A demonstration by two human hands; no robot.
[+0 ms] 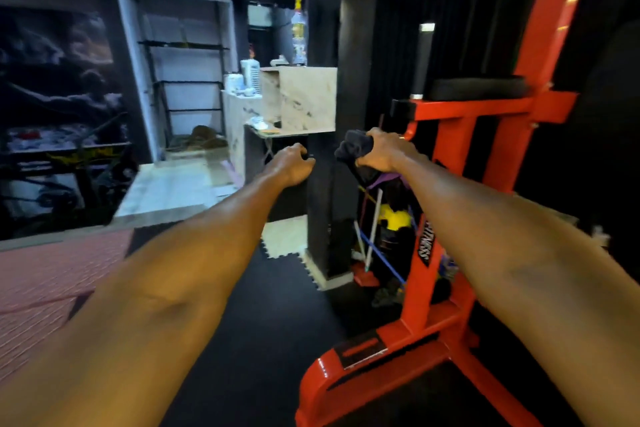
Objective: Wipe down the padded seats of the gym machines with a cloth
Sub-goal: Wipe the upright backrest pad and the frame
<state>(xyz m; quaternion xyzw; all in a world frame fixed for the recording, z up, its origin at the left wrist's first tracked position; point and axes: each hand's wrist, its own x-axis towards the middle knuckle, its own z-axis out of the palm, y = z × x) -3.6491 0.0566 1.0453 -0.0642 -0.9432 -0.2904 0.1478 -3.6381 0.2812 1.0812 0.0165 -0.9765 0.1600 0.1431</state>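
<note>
A red steel gym machine stands at the right, with a black padded armrest on its upper crossbar and an upright black grip beside it. My right hand grips a dark cloth, bunched in the fist, just left of the machine's frame and below the pad. My left hand is stretched forward beside it, fingers curled, in front of a black pillar; whether it holds anything small is unclear. Both arms reach out from the bottom of the view.
A black pillar rises in the middle, with a marble-look counter holding bottles behind it. Resistance bands and sticks lean between pillar and machine. Black rubber floor mats lie below; a shelf rack stands at the back left.
</note>
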